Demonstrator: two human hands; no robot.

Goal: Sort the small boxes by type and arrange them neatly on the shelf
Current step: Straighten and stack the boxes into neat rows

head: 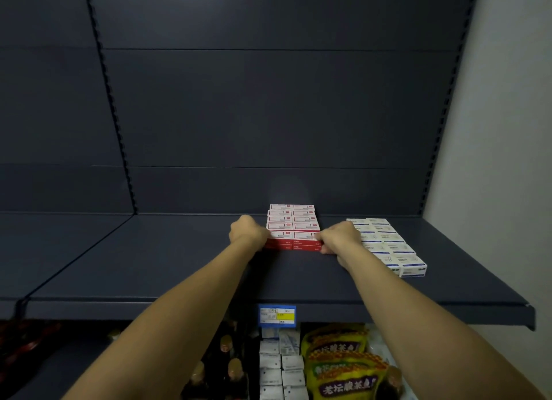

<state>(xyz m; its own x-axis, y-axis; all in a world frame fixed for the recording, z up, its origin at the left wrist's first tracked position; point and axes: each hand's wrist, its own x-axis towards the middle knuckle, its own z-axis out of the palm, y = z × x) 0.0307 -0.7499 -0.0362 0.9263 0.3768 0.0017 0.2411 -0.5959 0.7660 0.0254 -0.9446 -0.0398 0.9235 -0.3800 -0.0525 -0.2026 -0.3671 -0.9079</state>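
Dark blue-grey metal shelving unit (268, 101) with panelled back and slotted uprights (110, 101); plain pale wall (507, 116) adjoins at right. Light dim. Price label (277, 315) on the shelf's front edge; bottles (227, 367) and yellow packets (343, 364) stocked below.

1. The yellow snack bags (343, 367) on the lower level carry large white Chinese characters on purple bands; the lowest band reads "老坛酸菜", with a further character cut off by the forearm.
2. The price tag (277, 315) on the front edge of the shelf (179, 280), blue-framed with a yellow field, has print too small to read.
3. The red boxes (294, 231) bear small red logo marks and fine lines of print, none legible.
4. The white boxes (388, 246) show barcodes and blue print, also unreadable.
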